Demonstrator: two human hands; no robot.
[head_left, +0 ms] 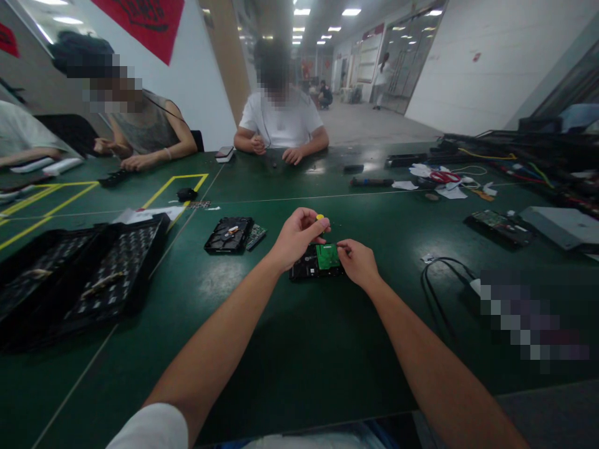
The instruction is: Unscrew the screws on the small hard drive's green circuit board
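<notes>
A black hard drive [306, 267] with a green circuit board [327, 255] on top lies on the green table [304, 349] in front of me. My left hand [297, 237] is closed around a screwdriver with a yellow cap [320, 217], held upright over the drive. My right hand [358, 262] rests at the drive's right edge, fingers pinched against the board's side; I cannot make out anything between them. A second opened hard drive [229, 234] with a loose small board [256, 236] lies to the left, apart from both hands.
Black trays [79, 274] sit at the left. A black cable [442, 280] loops at the right, near another board [498, 226] and a grey case [559, 224]. Two seated people [281, 118] work at the far side. Papers and tools [440, 181] lie far right.
</notes>
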